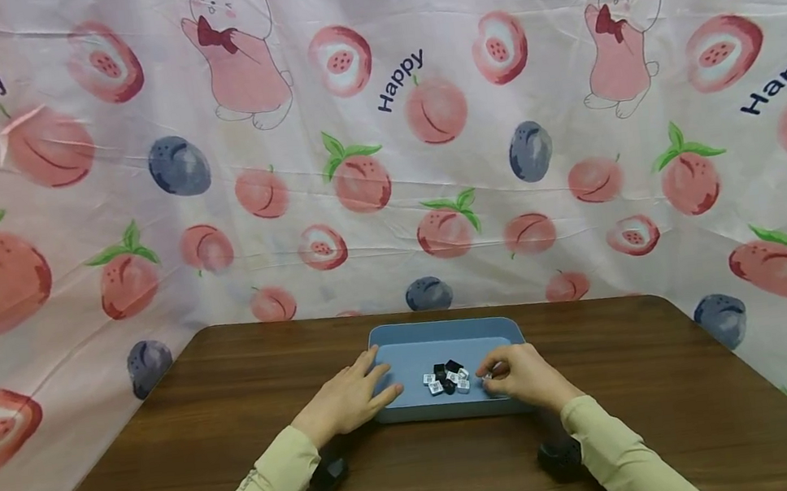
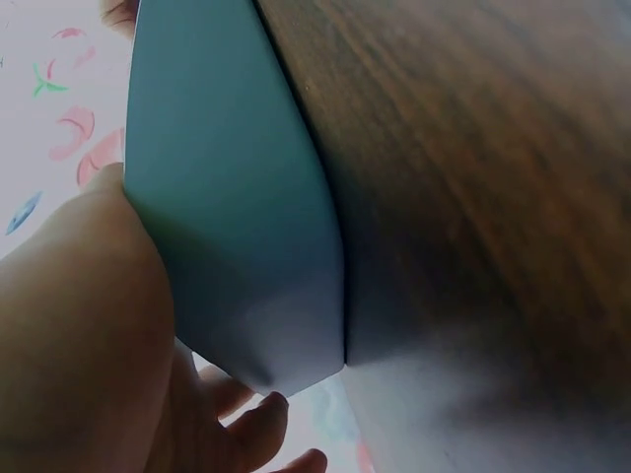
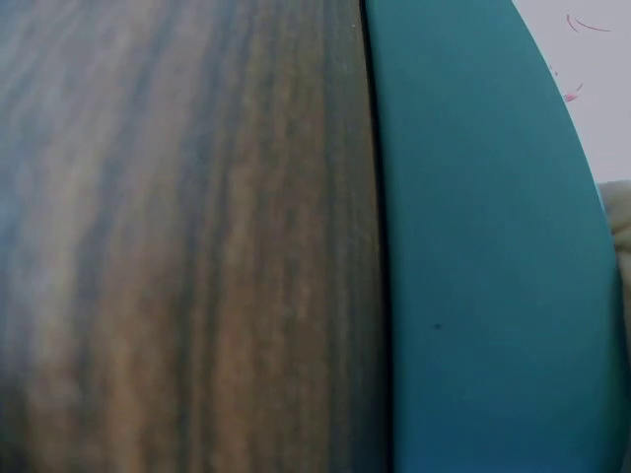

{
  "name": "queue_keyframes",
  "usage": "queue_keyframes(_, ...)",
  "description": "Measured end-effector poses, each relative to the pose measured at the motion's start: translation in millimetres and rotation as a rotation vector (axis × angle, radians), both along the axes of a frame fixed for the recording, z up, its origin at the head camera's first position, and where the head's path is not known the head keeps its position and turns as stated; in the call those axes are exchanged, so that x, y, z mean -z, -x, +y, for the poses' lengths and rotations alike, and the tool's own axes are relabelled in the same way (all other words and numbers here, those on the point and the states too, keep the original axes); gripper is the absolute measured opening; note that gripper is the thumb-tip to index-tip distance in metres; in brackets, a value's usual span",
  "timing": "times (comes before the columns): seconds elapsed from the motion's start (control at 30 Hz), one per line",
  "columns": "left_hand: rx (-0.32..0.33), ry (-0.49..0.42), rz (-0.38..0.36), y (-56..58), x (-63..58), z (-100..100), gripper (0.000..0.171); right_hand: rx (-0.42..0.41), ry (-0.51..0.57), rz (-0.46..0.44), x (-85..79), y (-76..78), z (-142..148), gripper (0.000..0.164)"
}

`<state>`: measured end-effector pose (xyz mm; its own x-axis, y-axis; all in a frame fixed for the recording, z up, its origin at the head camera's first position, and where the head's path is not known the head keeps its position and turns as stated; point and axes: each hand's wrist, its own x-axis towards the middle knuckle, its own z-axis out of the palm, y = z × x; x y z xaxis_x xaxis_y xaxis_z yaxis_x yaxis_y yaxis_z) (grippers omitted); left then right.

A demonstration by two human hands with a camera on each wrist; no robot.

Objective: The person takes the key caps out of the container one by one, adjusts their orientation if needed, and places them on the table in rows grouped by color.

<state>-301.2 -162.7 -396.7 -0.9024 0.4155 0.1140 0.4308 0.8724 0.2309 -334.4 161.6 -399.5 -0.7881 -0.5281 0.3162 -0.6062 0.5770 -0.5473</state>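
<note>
In the head view a shallow blue tray (image 1: pixel 450 409) lies on the table. A small heap of white pieces (image 1: pixel 436 388) with dark markings and black pieces (image 1: pixel 449 387) sits near its middle. My left hand (image 1: pixel 342 399) rests at the tray's left side, fingers spread over the rim. Its fingertips (image 2: pixel 258 429) show past the tray's end in the left wrist view. At the right side of the tray my right hand (image 1: pixel 523 373) pinches a small whitish piece (image 1: pixel 487 377), mostly hidden by the fingers. The right wrist view shows mainly the tray's outer wall (image 3: pixel 493 246).
The brown wooden table (image 1: pixel 422 479) carries the tray near its far edge. Behind it hangs a fruit-and-rabbit patterned sheet (image 1: pixel 383 157). Dark objects show below the left wrist (image 1: pixel 329 474) and the right wrist (image 1: pixel 561 457).
</note>
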Motion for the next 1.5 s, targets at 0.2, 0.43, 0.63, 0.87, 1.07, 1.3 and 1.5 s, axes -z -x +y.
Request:
queue_keyframes(0.2,-0.003,-0.003,0.018,-1.7,0.5,-1,0.065,-0.02,0.014,0.057,1.9,-2.1,-1,0.019)
queue_keyframes(0.43,0.005,-0.017,0.018,-3.8,-1.7,-4,0.068,0.029,0.072,0.055,-2.3,-3.0,-4,0.015)
queue_keyframes(0.63,-0.001,-0.021,0.024,-4.4,-6.0,-3,0.067,0.017,0.151,0.08,-10.3,-7.8,-8,0.01)
queue_keyframes(0.87,0.007,-0.037,0.007,-3.9,1.1,2,0.068,-0.039,0.203,0.159,-10.4,-19.5,-15,0.009)
queue_keyframes(1.07,-0.013,-0.05,-0.002,-5.1,5.1,1,0.067,-0.072,0.292,0.005,-10.6,-36.5,-41,0.015)
queue_keyframes(1.3,-0.018,-0.051,0.0,-3.7,2.6,0,0.067,-0.173,0.312,-0.102,-8.6,-56.7,-71,0.014)
queue_keyframes(1.5,-0.014,-0.053,-0.003,-3.0,1.8,1,0.066,-0.204,0.319,-0.174,1.9,-63.5,-86,0.015)
